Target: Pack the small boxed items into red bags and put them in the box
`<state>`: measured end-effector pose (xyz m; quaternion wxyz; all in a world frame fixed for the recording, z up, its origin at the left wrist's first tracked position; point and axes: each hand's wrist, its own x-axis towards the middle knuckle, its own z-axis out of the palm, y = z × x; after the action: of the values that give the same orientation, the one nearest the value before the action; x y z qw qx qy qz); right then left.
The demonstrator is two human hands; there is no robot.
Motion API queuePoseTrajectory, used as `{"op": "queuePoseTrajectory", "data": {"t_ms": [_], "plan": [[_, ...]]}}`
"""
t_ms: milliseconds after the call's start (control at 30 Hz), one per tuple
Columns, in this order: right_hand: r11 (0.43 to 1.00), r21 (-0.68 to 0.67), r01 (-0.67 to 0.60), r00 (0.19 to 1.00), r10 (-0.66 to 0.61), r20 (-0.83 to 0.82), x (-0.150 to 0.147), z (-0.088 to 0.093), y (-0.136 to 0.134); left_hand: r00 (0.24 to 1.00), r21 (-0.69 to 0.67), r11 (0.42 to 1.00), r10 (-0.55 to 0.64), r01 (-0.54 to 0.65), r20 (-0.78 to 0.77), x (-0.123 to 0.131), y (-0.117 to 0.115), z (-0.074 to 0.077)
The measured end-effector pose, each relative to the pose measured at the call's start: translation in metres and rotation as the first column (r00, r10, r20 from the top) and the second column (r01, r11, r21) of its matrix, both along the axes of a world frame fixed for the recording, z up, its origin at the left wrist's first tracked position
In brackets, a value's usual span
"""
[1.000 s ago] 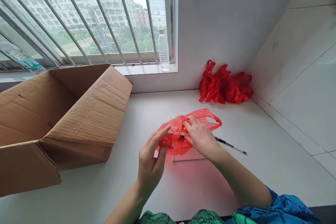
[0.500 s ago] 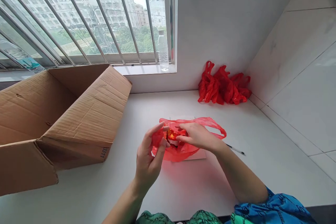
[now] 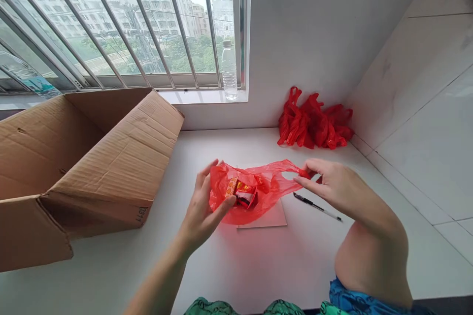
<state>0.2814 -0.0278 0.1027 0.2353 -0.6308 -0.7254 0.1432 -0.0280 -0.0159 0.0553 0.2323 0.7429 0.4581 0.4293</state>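
**barred window (image 3: 177, 81):** far left and far along the desk, with pale buildings and trees outside

**cardboard box (image 3: 99, 157):** left side of the desk (image 3: 295, 266), flaps spread wide, near corner running off the left edge of the view

**water bottle (image 3: 229, 71):** on the far window sill, upright, capped, clear, left of the bare wall

**left hand (image 3: 202, 216):** left of centre, well open, fingers spread and curled slightly, fingertips and thumb against the left side of the bag, no firm pinch visible

**red plastic bag (image 3: 254, 192):** centre of the desk, thin and see-through, mouth pulled open, stretched between both hands

**wrapped packets (image 3: 242, 193):** inside the bag near its left end, shiny orange and dark red, contents hidden by the wrappers

**white card (image 3: 269, 217):** flat on the desk directly under the bag, far part covered

**right hand (image 3: 332, 189):** right of the bag, mostly closed, thumb and fingers pinching the bag's right handle at the tip

**pen (image 3: 316, 206):** flat on the desk, just below the right hand, right of the card, dark at one end

**bundle of red bags (image 3: 312, 125):** far right corner of the desk, crumpled in a heap against the wall

**tiled wall (image 3: 417, 83):** far right, pale and glossy, meeting the desk along its right edge
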Motion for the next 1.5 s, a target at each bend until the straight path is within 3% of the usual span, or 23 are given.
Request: {"op": "queuePoseTrajectory", "data": {"t_ms": [67,100,200,300,367,433,467,567,633,700,767,800,933,1000,1067,1133,1267,1333,1433,1500], "plan": [[0.992,0.078,-0.101,0.962,0.117,-0.245,-0.006,0.006,0.014,0.994,-0.079,0.992,-0.091,0.096,0.062,0.006,0.020,0.010],[0.982,0.145,-0.119,0.905,0.167,-0.390,-0.011,0.007,0.023,0.984,-0.125,0.983,-0.115,0.132,0.140,0.010,0.031,0.017],[0.953,0.301,-0.028,0.629,0.251,-0.735,-0.028,0.005,0.049,0.876,-0.214,0.953,-0.092,0.216,0.474,0.020,0.062,0.037],[0.943,0.330,0.040,0.417,0.284,-0.863,-0.045,-0.003,0.068,0.702,-0.167,0.947,-0.080,0.276,0.708,0.031,0.082,0.051],[0.941,0.338,0.020,0.345,0.311,-0.886,-0.054,-0.007,0.073,0.658,-0.127,0.949,-0.100,0.288,0.747,0.037,0.088,0.053],[0.941,0.338,-0.010,0.354,0.320,-0.879,-0.062,-0.011,0.073,0.678,-0.123,0.950,-0.111,0.287,0.727,0.042,0.089,0.048],[0.943,0.331,-0.029,0.402,0.314,-0.860,-0.066,-0.012,0.071,0.703,-0.128,0.951,-0.113,0.282,0.702,0.045,0.088,0.044],[0.945,0.320,-0.069,0.647,0.286,-0.707,-0.082,-0.017,0.065,0.816,-0.148,0.960,-0.115,0.238,0.566,0.053,0.081,0.032],[0.938,0.339,-0.073,0.768,0.270,-0.581,-0.094,-0.021,0.063,0.912,-0.141,0.966,-0.149,0.217,0.382,0.058,0.075,0.027],[0.925,0.373,-0.070,0.803,0.274,-0.530,-0.103,-0.026,0.065,0.964,-0.144,0.960,-0.217,0.239,0.152,0.061,0.070,0.025],[0.913,0.405,-0.042,0.761,0.292,-0.579,-0.108,-0.031,0.069,0.954,-0.192,0.935,-0.299,0.297,0.021,0.060,0.069,0.026],[0.915,0.403,-0.018,0.712,0.295,-0.638,-0.108,-0.033,0.071,0.938,-0.234,0.910,-0.346,0.342,0.028,0.059,0.069,0.028],[0.972,0.235,-0.007,0.432,0.215,-0.876,-0.097,-0.039,0.081,0.820,-0.417,0.707,-0.468,0.571,0.330,0.051,0.075,0.032],[0.978,0.201,-0.058,0.380,0.208,-0.902,-0.092,-0.040,0.083,0.775,-0.460,0.630,-0.432,0.625,0.461,0.049,0.079,0.031],[0.968,0.227,-0.105,0.401,0.250,-0.881,-0.087,-0.040,0.083,0.745,-0.475,0.592,-0.379,0.651,0.549,0.050,0.081,0.028],[0.955,0.268,-0.129,0.469,0.297,-0.832,-0.084,-0.037,0.083,0.717,-0.463,0.581,-0.339,0.669,0.610,0.052,0.083,0.024],[0.939,0.323,-0.120,0.618,0.325,-0.716,-0.084,-0.036,0.082,0.723,-0.414,0.664,-0.287,0.623,0.628,0.056,0.083,0.020],[0.949,0.283,-0.138,0.586,0.309,-0.749,-0.088,-0.037,0.081,0.735,-0.420,0.660,-0.308,0.622,0.605,0.056,0.082,0.020],[0.968,0.193,-0.162,0.441,0.246,-0.863,-0.095,-0.039,0.079,0.736,-0.461,0.605,-0.347,0.649,0.581,0.057,0.081,0.021],[0.977,0.166,-0.132,0.406,0.206,-0.890,-0.098,-0.040,0.078,0.742,-0.474,0.606,-0.323,0.639,0.587,0.058,0.080,0.021]]}}
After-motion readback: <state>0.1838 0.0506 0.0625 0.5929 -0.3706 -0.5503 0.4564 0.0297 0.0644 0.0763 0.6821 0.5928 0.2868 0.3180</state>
